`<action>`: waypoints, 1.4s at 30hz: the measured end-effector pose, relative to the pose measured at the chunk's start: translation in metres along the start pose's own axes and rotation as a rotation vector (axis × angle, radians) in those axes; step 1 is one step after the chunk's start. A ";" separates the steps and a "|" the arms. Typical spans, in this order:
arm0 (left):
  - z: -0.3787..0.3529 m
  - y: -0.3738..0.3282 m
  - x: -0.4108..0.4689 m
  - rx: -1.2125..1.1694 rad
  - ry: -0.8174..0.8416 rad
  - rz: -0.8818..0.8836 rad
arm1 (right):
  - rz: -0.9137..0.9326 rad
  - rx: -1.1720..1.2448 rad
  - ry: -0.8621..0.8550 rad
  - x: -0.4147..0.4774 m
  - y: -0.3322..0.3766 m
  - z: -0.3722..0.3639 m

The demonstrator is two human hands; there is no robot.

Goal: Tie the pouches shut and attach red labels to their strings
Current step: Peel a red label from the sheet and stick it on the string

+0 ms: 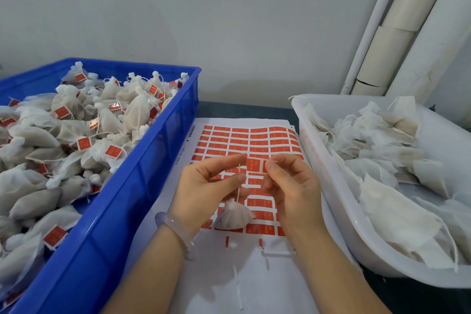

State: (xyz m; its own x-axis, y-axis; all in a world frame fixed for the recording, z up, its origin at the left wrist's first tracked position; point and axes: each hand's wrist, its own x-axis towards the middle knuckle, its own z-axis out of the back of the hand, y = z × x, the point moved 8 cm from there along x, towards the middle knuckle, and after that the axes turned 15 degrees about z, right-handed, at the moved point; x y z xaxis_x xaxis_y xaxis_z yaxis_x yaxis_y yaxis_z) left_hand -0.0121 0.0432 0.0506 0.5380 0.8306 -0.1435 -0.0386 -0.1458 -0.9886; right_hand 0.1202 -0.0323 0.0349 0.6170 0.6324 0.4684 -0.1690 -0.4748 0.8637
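1. A blue rectangular plastic crate (153, 173) fills the left side of the dark table top (242, 109). It is heaped with tied white mesh pouches (137, 109), most bearing a small red tag.
2. A pale translucent bangle (173, 227) sits on the left wrist.
3. The left hand (204, 186) pinches a thin white string (239, 181) between thumb and forefinger, with the other fingers loosely curled.
4. 1 small tied white mesh pouch (233, 216) hangs from that string, just above a white sheet of red rectangular sticker labels (239, 140).
5. A single red label (254, 164) meets the string's upper end.
6. The right hand (290, 183) pinches that label by its right edge, fingertips close together.
7. The sheet lies in the lane between crate and tub, its edges running up to both. Its near part is bare white paper (254, 275).
8. A white plastic tub (336, 199) on the right holds flat, untied white pouches (382, 160).
9. A plain grey wall (204, 7) closes the back, and pale pipes (392, 33) climb the right corner.
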 end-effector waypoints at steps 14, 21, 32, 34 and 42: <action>-0.014 -0.001 -0.004 0.053 0.169 -0.046 | -0.026 0.000 0.107 -0.003 0.000 -0.012; -0.016 -0.003 -0.006 0.067 0.177 -0.083 | -0.024 -0.081 0.101 -0.002 -0.002 -0.011; -0.015 -0.001 -0.005 0.073 0.170 -0.067 | 0.019 -0.105 0.084 -0.003 0.004 -0.012; -0.016 -0.001 -0.005 0.083 0.166 -0.069 | 0.022 -0.109 0.084 -0.003 0.005 -0.012; -0.015 -0.002 -0.006 0.096 0.151 -0.104 | 0.067 -0.140 0.070 -0.002 0.008 -0.010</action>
State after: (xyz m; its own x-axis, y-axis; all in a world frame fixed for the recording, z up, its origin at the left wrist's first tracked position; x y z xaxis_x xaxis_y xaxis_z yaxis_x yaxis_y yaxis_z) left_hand -0.0024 0.0308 0.0546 0.6632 0.7475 -0.0385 -0.0519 -0.0054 -0.9986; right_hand 0.1100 -0.0309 0.0427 0.5466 0.6457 0.5332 -0.3163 -0.4303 0.8455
